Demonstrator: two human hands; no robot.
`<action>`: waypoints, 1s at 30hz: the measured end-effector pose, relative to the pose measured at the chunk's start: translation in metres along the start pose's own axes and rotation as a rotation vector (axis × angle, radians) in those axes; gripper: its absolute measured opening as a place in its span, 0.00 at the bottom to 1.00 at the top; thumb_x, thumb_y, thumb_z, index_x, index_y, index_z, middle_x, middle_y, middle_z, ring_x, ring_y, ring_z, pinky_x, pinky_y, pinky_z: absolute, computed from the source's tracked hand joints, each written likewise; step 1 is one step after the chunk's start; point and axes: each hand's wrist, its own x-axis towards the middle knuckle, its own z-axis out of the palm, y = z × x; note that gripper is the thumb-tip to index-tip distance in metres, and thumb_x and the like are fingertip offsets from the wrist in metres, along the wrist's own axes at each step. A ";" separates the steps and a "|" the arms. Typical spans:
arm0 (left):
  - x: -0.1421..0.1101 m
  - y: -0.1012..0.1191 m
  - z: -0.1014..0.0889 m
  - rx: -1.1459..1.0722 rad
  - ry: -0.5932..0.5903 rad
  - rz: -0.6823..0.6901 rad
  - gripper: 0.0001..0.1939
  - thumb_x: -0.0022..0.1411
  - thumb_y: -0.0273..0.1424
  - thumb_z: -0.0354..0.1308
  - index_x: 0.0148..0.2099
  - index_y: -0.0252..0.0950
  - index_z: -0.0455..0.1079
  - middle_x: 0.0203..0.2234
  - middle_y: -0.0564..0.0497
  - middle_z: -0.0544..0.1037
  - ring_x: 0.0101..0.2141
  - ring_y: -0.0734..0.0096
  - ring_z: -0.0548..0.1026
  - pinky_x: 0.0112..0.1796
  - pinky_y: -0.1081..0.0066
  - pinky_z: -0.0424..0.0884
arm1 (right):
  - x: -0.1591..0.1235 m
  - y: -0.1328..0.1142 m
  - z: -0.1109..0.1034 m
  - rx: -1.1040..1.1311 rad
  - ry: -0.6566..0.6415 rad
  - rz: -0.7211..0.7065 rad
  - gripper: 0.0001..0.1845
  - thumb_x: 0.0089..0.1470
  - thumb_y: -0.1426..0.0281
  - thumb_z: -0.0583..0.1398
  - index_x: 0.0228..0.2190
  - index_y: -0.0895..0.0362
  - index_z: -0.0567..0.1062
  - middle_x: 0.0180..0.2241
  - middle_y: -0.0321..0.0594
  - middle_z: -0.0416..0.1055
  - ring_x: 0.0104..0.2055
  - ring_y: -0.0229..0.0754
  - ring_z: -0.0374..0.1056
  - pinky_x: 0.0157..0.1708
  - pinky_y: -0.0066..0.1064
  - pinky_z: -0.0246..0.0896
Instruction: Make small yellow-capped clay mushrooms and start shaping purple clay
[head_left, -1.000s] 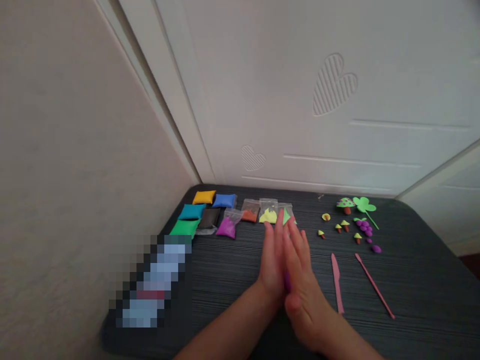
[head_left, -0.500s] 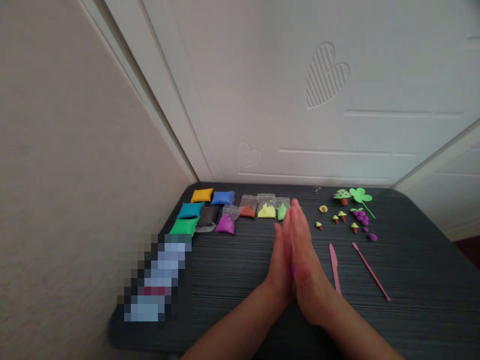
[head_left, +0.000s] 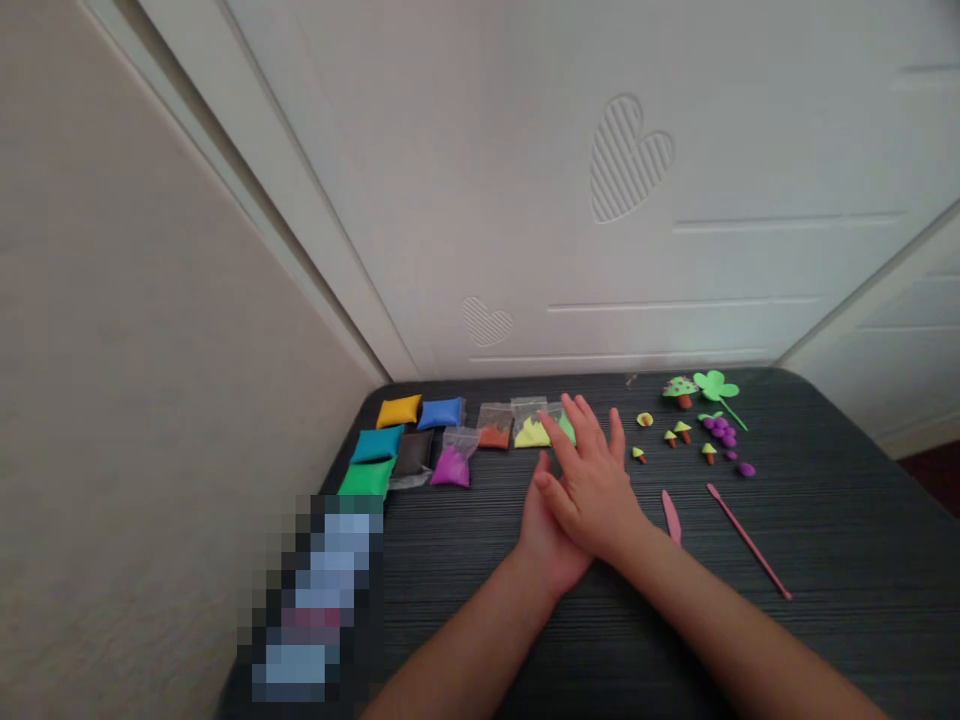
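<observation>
My right hand (head_left: 596,495) lies palm down across my left hand (head_left: 544,530), its fingers stretched and spread. The left hand is turned palm up below it, its thumb side showing and most of its fingers covered. A bit of purple clay showed between the palms half a second ago; now the hands hide it. Just beyond the fingertips are a bag of yellow clay (head_left: 532,433) and a bag of light green clay (head_left: 568,430). To the right lie a pink clay knife (head_left: 671,515), partly behind my right forearm, and a thin pink modelling stick (head_left: 750,542).
Small clay mushrooms (head_left: 684,432), a bigger spotted mushroom (head_left: 681,387), a green clover (head_left: 716,386) and purple grapes (head_left: 720,430) sit at the back right. Several clay packets, including a purple one (head_left: 452,467), lie back left. A blurred-out patch (head_left: 322,600) covers the left edge. A white panel (head_left: 525,200) stands behind.
My hands have turned from upright, palm against palm, to the right hand lying over the left. The right fingers have spread. The view has shifted slightly.
</observation>
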 end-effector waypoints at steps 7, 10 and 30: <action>0.013 0.022 -0.041 -0.075 0.049 -0.149 0.25 0.62 0.43 0.44 0.43 0.25 0.70 0.36 0.41 0.78 0.37 0.66 0.76 0.43 0.70 0.69 | -0.008 0.029 -0.026 0.129 0.250 0.136 0.17 0.56 0.67 0.51 0.48 0.54 0.67 0.55 0.45 0.58 0.59 0.50 0.50 0.57 0.51 0.42; 0.016 0.026 -0.040 -0.090 0.101 -0.092 0.22 0.62 0.40 0.45 0.41 0.26 0.71 0.34 0.41 0.78 0.35 0.68 0.76 0.42 0.72 0.69 | -0.024 0.032 -0.020 0.195 0.139 0.066 0.12 0.52 0.67 0.57 0.40 0.52 0.72 0.40 0.42 0.69 0.45 0.46 0.63 0.45 0.43 0.56; 0.006 0.054 -0.043 0.641 0.076 -0.097 0.18 0.50 0.25 0.63 0.46 0.36 0.72 0.37 0.49 0.78 0.37 0.74 0.74 0.42 0.73 0.65 | -0.039 0.047 -0.005 0.143 0.018 0.005 0.16 0.51 0.64 0.60 0.42 0.55 0.71 0.37 0.41 0.72 0.40 0.44 0.64 0.42 0.41 0.52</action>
